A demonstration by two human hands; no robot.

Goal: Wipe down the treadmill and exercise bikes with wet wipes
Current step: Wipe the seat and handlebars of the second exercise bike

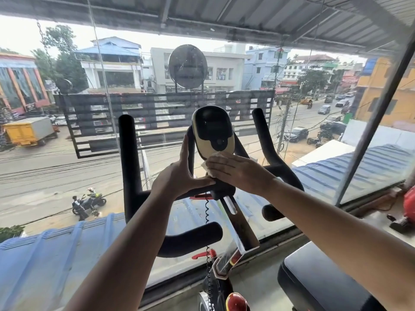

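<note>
At the centre of the handlebars (129, 153) sits one bike console (213, 132). One white wipe (204, 164) lies at its lower edge under the flat right hand (238, 170). The left hand (179, 176), fingers straight, braces its left side.

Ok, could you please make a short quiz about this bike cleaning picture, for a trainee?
1. True or false: the right hand presses the wipe on the seat.
2. The left hand is placed: A at the left side of the console, B on a pedal, C on the window glass.
3. What colour is the coiled cable under the console?
Key: 1 false, on the console; 2 A; 3 black.
</note>
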